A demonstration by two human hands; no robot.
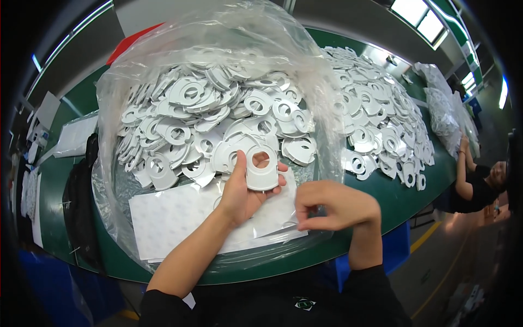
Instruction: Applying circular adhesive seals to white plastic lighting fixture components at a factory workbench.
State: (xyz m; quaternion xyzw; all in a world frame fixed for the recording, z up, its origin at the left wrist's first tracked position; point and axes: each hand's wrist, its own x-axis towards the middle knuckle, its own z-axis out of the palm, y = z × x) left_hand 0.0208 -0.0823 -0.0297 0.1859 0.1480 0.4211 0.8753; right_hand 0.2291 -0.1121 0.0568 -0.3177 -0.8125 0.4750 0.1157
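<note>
My left hand (239, 199) holds a white plastic part (263, 181) with a rounded body and a large round hole, its fingers wrapped behind and along the right edge. Just right of it, my right hand (343, 206) is bent at the wrist with fingers curled in a pinch; what they hold, if anything, I cannot make out. Beneath both hands lie flat white sheets (169, 220), some with faint round marks. A heap of similar white parts (177, 98) fills the open clear plastic bag (218, 27) beyond my hands.
A second pile of white parts (381, 109) spreads across the green table (305, 261) to the right. Left of the bag are a black cloth item (81, 210) and a wrapped white pack (76, 136). Another person (471, 185) handles clear bags (441, 103) at far right.
</note>
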